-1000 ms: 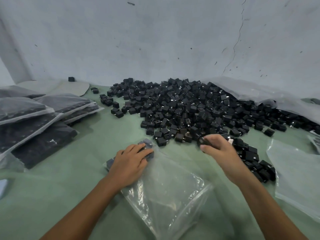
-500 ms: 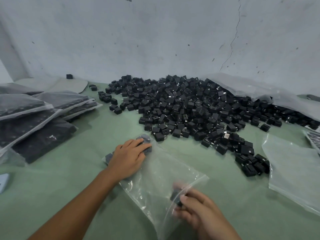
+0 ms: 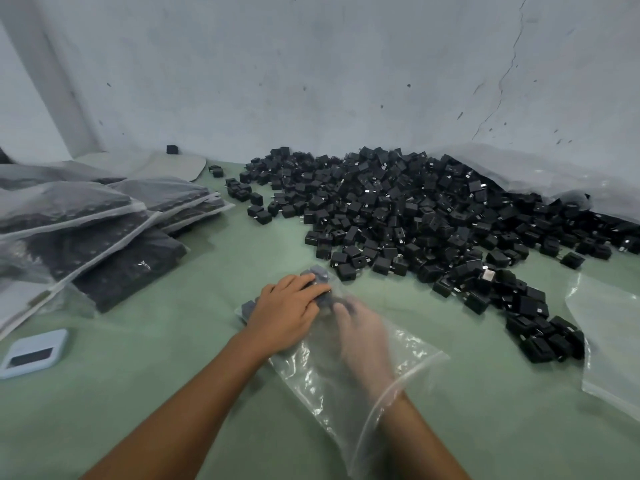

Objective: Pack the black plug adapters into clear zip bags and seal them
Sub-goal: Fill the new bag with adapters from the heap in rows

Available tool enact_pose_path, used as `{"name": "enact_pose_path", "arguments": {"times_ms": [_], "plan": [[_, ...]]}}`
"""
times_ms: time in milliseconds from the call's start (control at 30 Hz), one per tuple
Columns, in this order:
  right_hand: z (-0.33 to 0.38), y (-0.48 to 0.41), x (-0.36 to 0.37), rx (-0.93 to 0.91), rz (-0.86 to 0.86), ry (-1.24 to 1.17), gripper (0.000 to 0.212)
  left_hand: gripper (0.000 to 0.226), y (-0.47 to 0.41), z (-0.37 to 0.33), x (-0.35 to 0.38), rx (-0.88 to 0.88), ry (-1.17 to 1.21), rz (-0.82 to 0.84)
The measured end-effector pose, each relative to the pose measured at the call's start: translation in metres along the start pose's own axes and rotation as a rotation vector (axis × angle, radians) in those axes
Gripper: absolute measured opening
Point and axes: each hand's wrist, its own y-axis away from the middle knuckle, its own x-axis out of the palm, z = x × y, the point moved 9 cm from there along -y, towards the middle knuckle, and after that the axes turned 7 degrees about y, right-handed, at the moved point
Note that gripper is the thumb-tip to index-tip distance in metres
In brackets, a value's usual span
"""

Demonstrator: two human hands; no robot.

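On green matte cloth (image 3: 173, 358) lies a crinkled clear bag (image 3: 332, 386), mouth toward the person; the left hand (image 3: 289, 313) presses flat on its far end, fingers nearly straight over boxy black adapters (image 3: 320, 277) inside; the right hand (image 3: 363, 337) reaches wrist-deep into the bag, blurred behind glossy film, so its grip cannot be told; loose adapters form a heap (image 3: 415, 216) beyond, against the wall.

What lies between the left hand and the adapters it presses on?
The clear zip bag's film: in the head view the left hand rests outside it, over adapters inside.
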Motion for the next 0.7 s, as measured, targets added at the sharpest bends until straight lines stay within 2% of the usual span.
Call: {"name": "enact_pose_path", "arguments": {"times_ms": [33, 100, 233, 333, 467, 600, 700], "plan": [[0.003, 0.002, 0.0, -0.056, -0.017, 0.1, 0.03, 0.043, 0.0, 0.0, 0.0, 0.003, 0.001, -0.002], [0.003, 0.004, -0.003, -0.052, -0.033, 0.195, 0.035, 0.042, -0.001, 0.0, 0.0, 0.005, 0.005, -0.003], [0.004, 0.013, -0.011, -0.029, -0.055, 0.153, 0.041, 0.042, -0.001, 0.001, 0.0, 0.004, 0.015, -0.007], [-0.001, 0.023, -0.009, -0.012, 0.012, 0.194, 0.046, 0.042, 0.0, 0.001, 0.001, 0.01, 0.016, -0.005], [-0.006, 0.024, -0.008, -0.024, 0.022, 0.311, 0.039, 0.043, -0.001, 0.001, 0.0, 0.012, 0.01, -0.009], [0.006, 0.019, 0.008, -0.197, 0.136, 0.286, 0.041, 0.043, 0.0, 0.0, 0.001, 0.008, 0.013, -0.002], [0.009, 0.019, 0.029, -0.407, 0.267, 0.6, 0.065, 0.043, 0.0, 0.0, 0.0, 0.009, 0.012, -0.002]]}}
